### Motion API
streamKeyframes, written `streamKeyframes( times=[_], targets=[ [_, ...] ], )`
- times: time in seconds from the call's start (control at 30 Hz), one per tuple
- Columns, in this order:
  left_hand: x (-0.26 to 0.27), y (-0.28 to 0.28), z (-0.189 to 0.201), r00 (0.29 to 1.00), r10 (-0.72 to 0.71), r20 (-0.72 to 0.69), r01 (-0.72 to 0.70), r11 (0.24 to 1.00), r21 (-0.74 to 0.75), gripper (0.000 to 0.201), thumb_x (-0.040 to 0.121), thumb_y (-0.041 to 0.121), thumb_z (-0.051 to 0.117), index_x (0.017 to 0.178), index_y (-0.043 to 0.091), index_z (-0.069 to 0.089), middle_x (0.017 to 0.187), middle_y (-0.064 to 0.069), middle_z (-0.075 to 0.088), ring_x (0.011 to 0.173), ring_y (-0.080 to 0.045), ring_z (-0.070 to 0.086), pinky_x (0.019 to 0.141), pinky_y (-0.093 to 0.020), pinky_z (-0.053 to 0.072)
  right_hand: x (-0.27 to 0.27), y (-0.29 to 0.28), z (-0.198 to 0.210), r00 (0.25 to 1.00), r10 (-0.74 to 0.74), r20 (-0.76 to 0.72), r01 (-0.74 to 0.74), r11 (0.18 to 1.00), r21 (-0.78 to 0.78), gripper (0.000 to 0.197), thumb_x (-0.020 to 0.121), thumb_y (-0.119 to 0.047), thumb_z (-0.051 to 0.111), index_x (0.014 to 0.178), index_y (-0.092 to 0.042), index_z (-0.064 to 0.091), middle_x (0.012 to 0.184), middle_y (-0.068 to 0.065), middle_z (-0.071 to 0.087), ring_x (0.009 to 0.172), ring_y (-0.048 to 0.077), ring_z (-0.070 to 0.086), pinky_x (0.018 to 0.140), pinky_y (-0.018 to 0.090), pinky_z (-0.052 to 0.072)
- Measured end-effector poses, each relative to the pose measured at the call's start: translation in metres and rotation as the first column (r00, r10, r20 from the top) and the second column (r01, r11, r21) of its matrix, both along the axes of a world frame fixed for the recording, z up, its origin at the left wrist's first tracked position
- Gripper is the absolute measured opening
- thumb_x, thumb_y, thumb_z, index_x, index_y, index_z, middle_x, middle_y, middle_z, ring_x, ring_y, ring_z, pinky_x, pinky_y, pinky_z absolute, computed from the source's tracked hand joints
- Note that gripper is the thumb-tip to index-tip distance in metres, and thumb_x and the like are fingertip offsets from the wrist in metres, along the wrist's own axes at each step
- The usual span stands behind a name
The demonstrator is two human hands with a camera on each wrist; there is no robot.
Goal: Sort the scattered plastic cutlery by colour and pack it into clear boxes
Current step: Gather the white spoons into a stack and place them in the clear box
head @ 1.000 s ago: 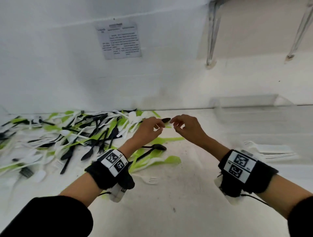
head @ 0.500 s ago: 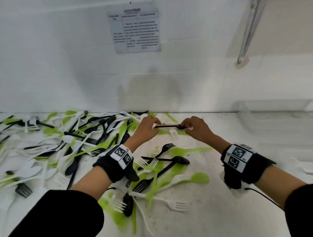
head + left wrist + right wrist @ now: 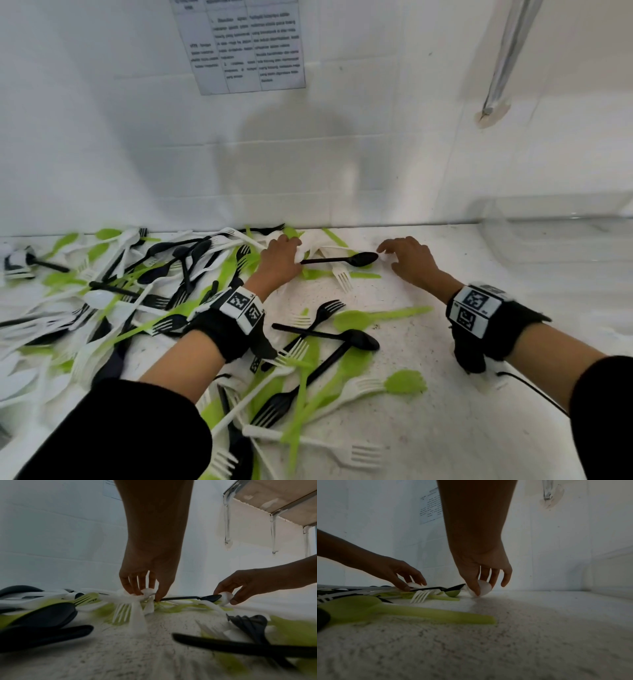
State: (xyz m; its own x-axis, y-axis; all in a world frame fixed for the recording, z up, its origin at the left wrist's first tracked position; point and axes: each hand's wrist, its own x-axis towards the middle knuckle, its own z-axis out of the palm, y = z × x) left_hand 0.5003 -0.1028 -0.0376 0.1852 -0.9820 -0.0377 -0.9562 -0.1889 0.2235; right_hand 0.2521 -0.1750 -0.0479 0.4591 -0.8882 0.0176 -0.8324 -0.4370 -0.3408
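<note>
Black, white and green plastic cutlery lies scattered over the white counter [image 3: 428, 428]. At the pile's far edge, my left hand [image 3: 281, 255] curls its fingertips round a white spoon [image 3: 145, 591], with the thumb down on the handle end of a black spoon [image 3: 342, 259]. That black spoon [image 3: 190, 598] lies across green pieces between my hands. My right hand [image 3: 407, 260] pinches the bowl of another white spoon [image 3: 484, 587] against the counter, just past the black spoon's bowl [image 3: 455, 586].
A clear box [image 3: 555, 216] stands against the wall at the far right. The dense cutlery heap [image 3: 120, 291] fills the left side. More forks and spoons [image 3: 308, 377] lie under my left forearm. A paper notice [image 3: 246, 44] and a metal bracket [image 3: 507, 51] are on the wall.
Both hands came down to the counter with the black spoon. My right hand let go of it and now pinches a white spoon bowl. My left fingers have closed on white cutlery.
</note>
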Motion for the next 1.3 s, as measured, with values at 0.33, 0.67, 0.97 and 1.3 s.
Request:
streamKeyframes(
  times=[0.33,0.67,0.97,1.3],
  targets=[
    [0.009,0.01,0.003,0.952,-0.044,-0.304,-0.059,0.945,-0.321,0.035,0.089,0.019,0.032,0.085,-0.002,0.06,0.087,-0.022,0.062,0.084,-0.037,0.057,0.073,-0.042,0.042,0.003,0.001,0.056,0.553,-0.179,0.814,-0.047,0.969,0.244,0.023,0.076,-0.01,0.075,0.097,-0.008,0.068,0.074,0.002,0.056,0.067,0.003,0.051,0.071,0.015,0.042],
    [0.019,0.028,0.052,0.769,-0.127,-0.626,-0.235,0.855,-0.463,0.028,0.099,0.006,0.031,0.11,0.006,0.056,0.089,-0.008,0.059,0.051,-0.008,0.056,0.038,-0.016,0.044,0.083,0.011,0.086,0.425,-0.264,0.866,-0.15,0.923,0.355,0.016,0.095,-0.022,0.053,0.081,-0.016,0.046,0.072,0.007,0.062,0.043,0.012,0.055,0.042,0.019,0.049],
    [0.047,0.016,0.063,0.779,-0.043,-0.625,-0.259,0.886,-0.384,0.019,0.099,0.012,0.033,0.098,0.008,0.051,0.093,-0.008,0.059,0.066,-0.01,0.058,0.038,-0.014,0.04,0.151,-0.002,0.032,0.973,0.012,0.233,-0.039,0.993,0.111,0.047,0.081,-0.033,0.068,0.118,-0.008,0.054,0.118,0.013,0.058,0.109,0.029,0.055,0.083,0.032,0.042],
    [0.062,-0.004,0.024,0.904,0.036,-0.426,-0.108,0.983,-0.147,0.031,0.079,0.013,0.071,0.107,0.003,0.059,0.098,-0.009,0.065,0.089,-0.021,0.057,0.065,-0.022,0.031,0.156,0.006,0.022,0.996,-0.065,0.055,0.06,0.994,0.088,0.046,0.078,-0.027,0.066,0.118,-0.009,0.053,0.117,0.01,0.057,0.107,0.028,0.056,0.074,0.027,0.036]
  ],
)
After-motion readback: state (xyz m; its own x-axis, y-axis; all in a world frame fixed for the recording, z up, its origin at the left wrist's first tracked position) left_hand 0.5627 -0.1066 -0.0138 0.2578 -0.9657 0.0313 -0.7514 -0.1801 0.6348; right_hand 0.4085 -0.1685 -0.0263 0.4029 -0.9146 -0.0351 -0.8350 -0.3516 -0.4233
